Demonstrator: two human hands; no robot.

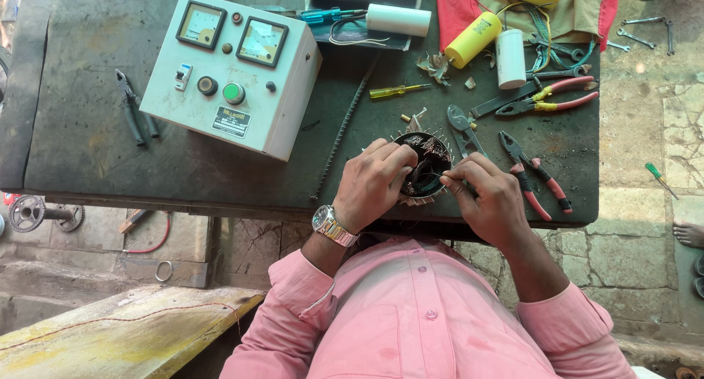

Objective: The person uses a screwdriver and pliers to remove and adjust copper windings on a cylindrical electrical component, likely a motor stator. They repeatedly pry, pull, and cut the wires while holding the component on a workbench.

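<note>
At the near edge of the dark desk (88, 130) sits a small round motor stator (425, 159) ringed with paper slips, its bore opening straight up toward the head camera, so its axis stands upright and no long side shows. The left hand (374, 185) lies over its left rim, fingers curled on it in a clenched grip. The right hand (488, 196) pinches something thin at the right rim; what exactly cannot be told. Red-handled pliers (535, 181) lie just beside that hand.
</note>
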